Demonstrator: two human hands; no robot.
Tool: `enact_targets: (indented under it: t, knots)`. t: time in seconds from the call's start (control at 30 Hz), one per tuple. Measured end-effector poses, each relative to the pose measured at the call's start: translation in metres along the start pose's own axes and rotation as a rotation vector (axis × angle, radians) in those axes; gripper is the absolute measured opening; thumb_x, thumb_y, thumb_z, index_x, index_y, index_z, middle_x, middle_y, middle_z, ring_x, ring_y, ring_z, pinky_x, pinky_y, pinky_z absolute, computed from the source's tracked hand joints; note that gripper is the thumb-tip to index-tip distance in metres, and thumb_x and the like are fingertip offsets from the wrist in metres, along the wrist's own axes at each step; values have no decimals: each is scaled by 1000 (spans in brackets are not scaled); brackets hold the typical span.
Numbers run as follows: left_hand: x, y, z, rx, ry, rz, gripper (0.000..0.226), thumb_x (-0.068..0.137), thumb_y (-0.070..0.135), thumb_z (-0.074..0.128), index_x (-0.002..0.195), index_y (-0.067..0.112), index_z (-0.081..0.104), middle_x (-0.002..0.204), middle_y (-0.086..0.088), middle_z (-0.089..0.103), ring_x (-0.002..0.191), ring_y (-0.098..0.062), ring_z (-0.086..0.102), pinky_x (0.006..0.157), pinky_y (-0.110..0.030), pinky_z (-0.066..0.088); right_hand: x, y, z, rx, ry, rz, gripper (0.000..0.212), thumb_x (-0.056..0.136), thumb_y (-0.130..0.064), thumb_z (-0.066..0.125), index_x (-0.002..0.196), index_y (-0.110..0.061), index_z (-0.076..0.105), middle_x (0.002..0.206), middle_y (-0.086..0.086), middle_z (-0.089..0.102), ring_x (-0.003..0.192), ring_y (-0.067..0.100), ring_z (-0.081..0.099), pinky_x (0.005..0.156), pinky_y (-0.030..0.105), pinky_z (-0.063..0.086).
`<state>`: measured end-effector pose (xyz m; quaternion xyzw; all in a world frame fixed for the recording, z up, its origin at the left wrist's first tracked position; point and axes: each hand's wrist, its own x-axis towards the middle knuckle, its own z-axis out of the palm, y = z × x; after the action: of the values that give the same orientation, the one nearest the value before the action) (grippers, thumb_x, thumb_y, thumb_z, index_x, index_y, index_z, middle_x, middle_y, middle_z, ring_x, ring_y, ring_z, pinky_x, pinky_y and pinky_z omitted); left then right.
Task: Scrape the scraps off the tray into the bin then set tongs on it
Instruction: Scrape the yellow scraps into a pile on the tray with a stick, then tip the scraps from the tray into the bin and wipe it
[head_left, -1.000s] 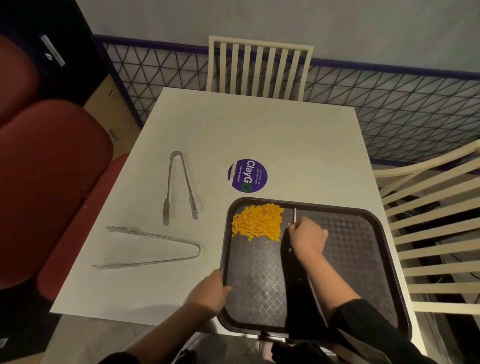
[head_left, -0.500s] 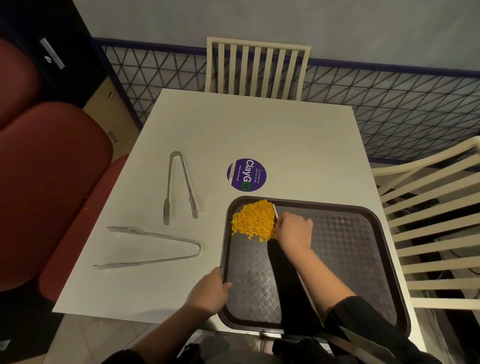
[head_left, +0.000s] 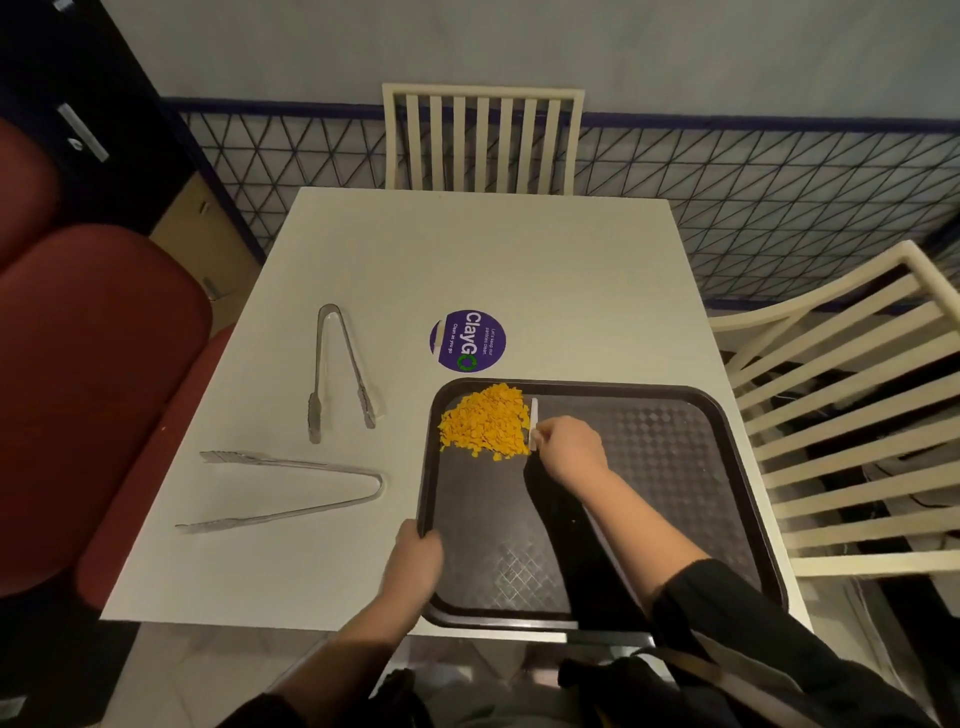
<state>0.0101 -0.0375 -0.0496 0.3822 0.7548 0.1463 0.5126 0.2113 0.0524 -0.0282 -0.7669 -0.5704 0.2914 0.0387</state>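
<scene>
A dark brown tray (head_left: 675, 467) lies on the near right of the white table (head_left: 467, 249). A pile of orange scraps (head_left: 485, 428) sits in its far left corner. My right hand (head_left: 569, 449) is closed on a small white scraper (head_left: 533, 421), which stands against the right side of the pile. My left hand (head_left: 415, 564) grips the tray's left rim near the front. Two metal tongs lie on the table left of the tray: a smaller pair (head_left: 340, 371) farther back and a longer pair (head_left: 291, 491) nearer. No bin is in view.
A round purple ClayGo sticker (head_left: 467, 340) is on the table just behind the tray. Cream slatted chairs stand at the far side (head_left: 483, 140) and at the right (head_left: 841, 426). A red padded seat (head_left: 93, 374) runs along the left.
My right hand has pushed the scraper leftward across the tray, packing the scraps tighter into the far left corner. My left hand has stayed on the rim.
</scene>
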Motion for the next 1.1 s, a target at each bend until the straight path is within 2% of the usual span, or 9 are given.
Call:
enact_targets:
  t: [0.1,0.2,0.37,0.47,0.73,0.83,0.9,1.0,1.1]
  knots:
    - [-5,3,6,81,134,83,46,101,35,29,116,0,55,114,-20,61,107,-37,57,86,-37,43,-14,7,-9,38,28,-51,26,95,-23,48,107,-18,71,108,9,71,102,30,64,93,39,48]
    - [-13,5,8,97,260,196,47,102,32,28,101,-3,59,103,-23,64,98,-39,58,74,-34,37,-29,15,-21,72,72,-100,26,93,-29,52,110,-21,70,109,4,72,103,25,64,93,37,48]
    - [-30,2,13,38,328,265,40,101,29,34,86,1,58,81,-15,59,85,-36,58,69,-33,35,-60,37,-43,116,120,-181,25,91,-34,55,109,-24,70,109,-3,72,103,17,64,98,40,46]
    - [-45,-4,15,45,373,301,35,101,25,35,81,4,53,69,-6,51,77,-30,52,68,-32,33,-83,57,-57,170,151,-217,25,90,-34,58,109,-25,70,109,-6,72,101,12,64,97,34,47]
    - [-90,-38,8,80,439,367,39,101,23,35,92,-7,60,81,-14,55,78,-25,49,69,-33,34,-151,131,-66,271,236,-184,26,82,-30,69,107,-23,71,101,-5,72,91,12,65,91,30,50]
    - [-107,-53,2,34,432,399,38,101,20,37,95,-8,61,85,-15,57,83,-25,52,71,-32,34,-184,158,-58,284,306,-168,19,79,-28,74,97,-23,73,90,-8,71,84,12,65,85,31,53]
    - [-117,-67,-4,3,417,418,37,101,19,38,98,-9,62,92,-19,62,86,-24,53,74,-31,35,-209,172,-49,269,346,-187,10,76,-26,76,85,-22,74,79,-14,66,76,5,62,76,25,52]
    - [-129,-88,-9,-44,396,422,37,101,17,39,105,-11,62,101,-23,65,93,-29,58,78,-30,35,-246,185,-33,222,415,-256,8,74,-23,79,74,-23,71,68,-22,57,72,-6,55,68,7,40]
    - [-148,-112,-14,-89,384,426,35,100,15,39,106,-12,62,95,-13,59,92,-21,53,79,-29,34,-283,194,-13,233,465,-274,10,73,-21,80,73,-23,69,72,-16,60,73,-3,55,71,8,41]
